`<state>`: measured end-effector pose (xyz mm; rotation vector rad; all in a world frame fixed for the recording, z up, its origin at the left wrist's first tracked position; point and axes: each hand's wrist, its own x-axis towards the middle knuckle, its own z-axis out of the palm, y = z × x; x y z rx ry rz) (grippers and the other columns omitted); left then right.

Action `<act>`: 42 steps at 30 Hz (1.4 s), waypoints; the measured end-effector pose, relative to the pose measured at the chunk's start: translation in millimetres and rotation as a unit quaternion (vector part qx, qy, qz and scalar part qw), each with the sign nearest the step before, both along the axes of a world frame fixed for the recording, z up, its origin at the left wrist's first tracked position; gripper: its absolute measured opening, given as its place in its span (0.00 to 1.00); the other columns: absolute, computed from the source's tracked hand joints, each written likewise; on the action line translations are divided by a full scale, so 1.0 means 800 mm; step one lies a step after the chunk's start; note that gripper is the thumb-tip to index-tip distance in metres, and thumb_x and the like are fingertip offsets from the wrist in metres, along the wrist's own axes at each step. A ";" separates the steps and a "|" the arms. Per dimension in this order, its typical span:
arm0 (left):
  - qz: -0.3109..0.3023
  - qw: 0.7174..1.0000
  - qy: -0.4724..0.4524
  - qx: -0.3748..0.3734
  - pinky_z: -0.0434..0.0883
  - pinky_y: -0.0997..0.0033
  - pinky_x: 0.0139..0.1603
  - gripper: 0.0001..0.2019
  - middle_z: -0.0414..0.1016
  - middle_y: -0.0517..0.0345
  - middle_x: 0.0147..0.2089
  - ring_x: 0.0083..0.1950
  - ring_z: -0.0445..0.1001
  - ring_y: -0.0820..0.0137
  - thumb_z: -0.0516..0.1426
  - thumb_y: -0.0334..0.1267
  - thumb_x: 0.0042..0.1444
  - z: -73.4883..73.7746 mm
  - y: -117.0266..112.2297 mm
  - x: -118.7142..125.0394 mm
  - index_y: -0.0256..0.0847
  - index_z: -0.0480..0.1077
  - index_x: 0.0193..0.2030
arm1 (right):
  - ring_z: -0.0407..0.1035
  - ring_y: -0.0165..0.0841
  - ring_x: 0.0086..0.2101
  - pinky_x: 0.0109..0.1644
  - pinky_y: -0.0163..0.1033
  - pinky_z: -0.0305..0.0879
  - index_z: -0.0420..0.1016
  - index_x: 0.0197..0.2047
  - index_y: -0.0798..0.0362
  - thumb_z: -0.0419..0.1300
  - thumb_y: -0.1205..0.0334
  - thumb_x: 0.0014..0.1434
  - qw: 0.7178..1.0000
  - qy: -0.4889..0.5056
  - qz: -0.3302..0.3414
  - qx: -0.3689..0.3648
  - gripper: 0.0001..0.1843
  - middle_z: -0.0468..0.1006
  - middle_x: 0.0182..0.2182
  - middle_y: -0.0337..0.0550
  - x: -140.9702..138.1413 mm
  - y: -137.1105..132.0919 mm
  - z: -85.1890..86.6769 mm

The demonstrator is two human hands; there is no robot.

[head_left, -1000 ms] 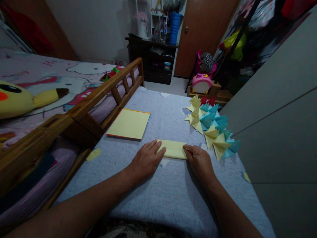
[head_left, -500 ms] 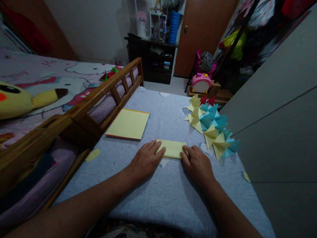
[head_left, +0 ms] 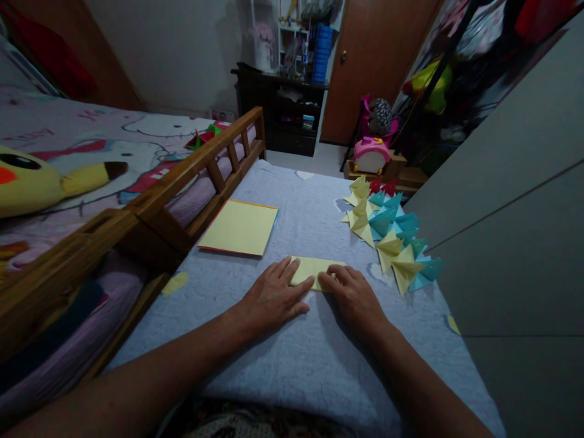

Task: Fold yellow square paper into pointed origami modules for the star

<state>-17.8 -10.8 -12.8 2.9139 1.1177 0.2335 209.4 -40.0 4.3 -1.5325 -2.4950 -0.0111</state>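
A pale yellow sheet of paper [head_left: 308,269], folded into a narrow strip, lies crosswise on the blue bedsheet [head_left: 301,359] in front of me. My left hand [head_left: 272,293] rests on its left end, fingers stretched out flat and the thumb by the near edge. Over the right part, my right hand [head_left: 354,296] has its fingers bent, with thumb and forefinger close together on the paper. The right fingertips partly cover that end. Beyond my left hand lies a stack of square paper [head_left: 239,226], yellow on top with orange, red and blue edges showing.
Folded yellow paper pieces [head_left: 405,267], blue ones [head_left: 385,220] and red ones [head_left: 389,186] stand along the right side. A wooden bed rail [head_left: 191,161] runs on the left, with a yellow plush toy [head_left: 41,188] behind it. A pale cabinet [head_left: 515,255] borders the right.
My right hand has slid left along the strip, closer to my left hand. My left thumb has shifted right, spreading away from the fingers. The paper strip stays in about the same place.
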 end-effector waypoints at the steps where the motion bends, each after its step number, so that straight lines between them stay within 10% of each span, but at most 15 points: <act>1: -0.002 1.000 -0.002 0.001 0.64 0.47 0.63 0.29 0.64 0.40 0.69 0.68 0.64 0.44 0.62 0.53 0.61 0.000 0.000 0.000 0.49 0.64 0.66 | 0.66 0.37 0.44 0.47 0.40 0.60 0.74 0.55 0.50 0.56 0.70 0.66 1.000 -0.003 0.013 -0.007 0.16 0.77 0.47 0.47 0.000 0.000 0.000; 19: -0.053 0.998 0.009 -0.020 0.58 0.49 0.68 0.35 0.55 0.39 0.74 0.73 0.56 0.49 0.56 0.60 0.63 0.004 0.000 -0.038 0.47 0.57 0.72 | 0.68 0.43 0.40 0.44 0.45 0.57 0.70 0.61 0.46 0.56 0.67 0.65 0.988 -0.141 -0.019 -0.057 0.22 0.76 0.43 0.51 -0.031 -0.012 0.018; 35: -0.007 0.999 -0.013 0.042 0.61 0.49 0.67 0.14 0.73 0.43 0.61 0.65 0.67 0.53 0.56 0.43 0.67 0.014 -0.020 -0.055 0.37 0.73 0.53 | 0.71 0.51 0.43 0.48 0.54 0.60 0.62 0.68 0.28 0.58 0.70 0.62 0.981 -0.194 0.000 -0.005 0.36 0.75 0.49 0.59 -0.053 -0.026 0.016; 42: -0.031 0.998 -0.046 0.020 0.66 0.53 0.64 0.17 0.73 0.43 0.62 0.63 0.70 0.57 0.51 0.36 0.69 -0.001 -0.022 -0.039 0.34 0.69 0.61 | 0.71 0.53 0.47 0.50 0.55 0.61 0.61 0.68 0.31 0.58 0.70 0.63 0.983 -0.184 -0.010 0.008 0.35 0.75 0.53 0.61 -0.052 -0.029 0.006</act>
